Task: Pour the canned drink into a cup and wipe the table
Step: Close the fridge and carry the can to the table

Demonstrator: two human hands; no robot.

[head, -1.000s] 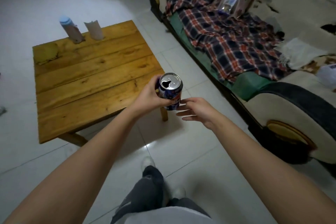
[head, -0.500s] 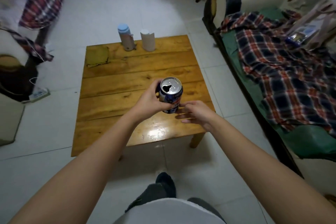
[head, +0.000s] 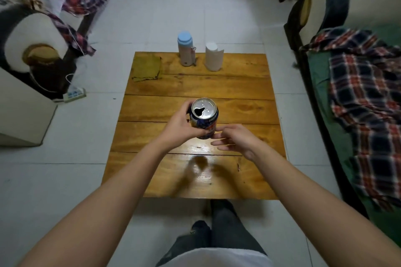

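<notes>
Head view: the opened drink can (head: 204, 118) is gripped by the left hand (head: 181, 126), fingers curled round its left side, above the middle of the wooden desk (head: 238, 102). The right hand (head: 233, 139) is held loose and empty just beside the can's base; contact cannot be told. The can is upright, long axis vertical, mouth up. Pouring is judged not yet begun; carrying to the white cup (head: 213, 56) at the far edge and tilting is called for.

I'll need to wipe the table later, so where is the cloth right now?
The yellow-green cloth lies flat on the table's far left corner, left of the blue-capped bottle.
</notes>
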